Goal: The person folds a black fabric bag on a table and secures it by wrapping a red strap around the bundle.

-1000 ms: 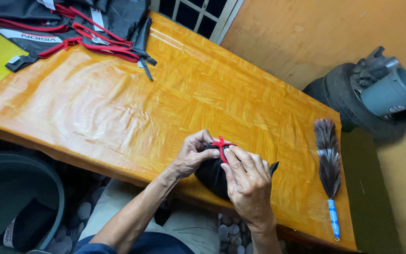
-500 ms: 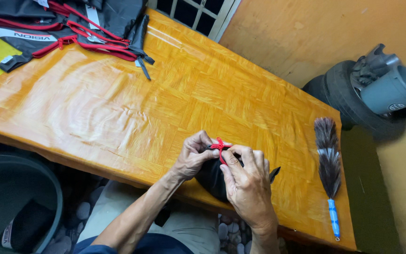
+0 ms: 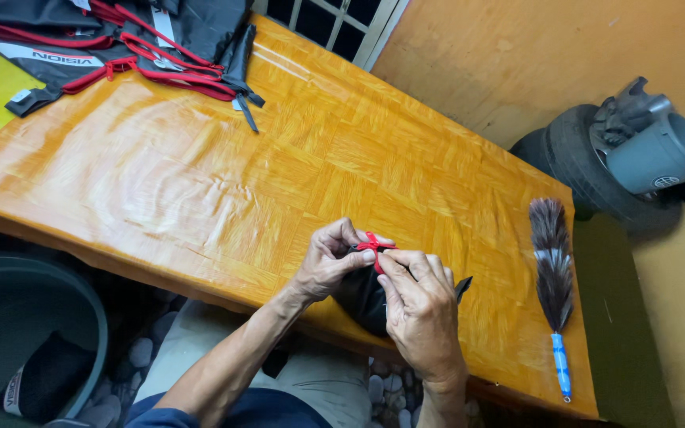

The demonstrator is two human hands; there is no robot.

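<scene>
Here, at the near edge of the glossy orange table [image 3: 200, 182], your left hand [image 3: 328, 263] and right hand [image 3: 420, 311] meet, fingertips pinched together on a red cord [image 3: 374, 247] atop a small black pouch [image 3: 362, 295]. Your hands hide most of the pouch, and its knot is hard to make out. A feather duster [image 3: 552, 273] lies well apart; black-and-red bags [image 3: 128, 40] are cut off at the frame's top.

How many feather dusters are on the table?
1. The feather duster lies at the table's right end, to the right of the right hand and left hand working on a small black bag.
</scene>
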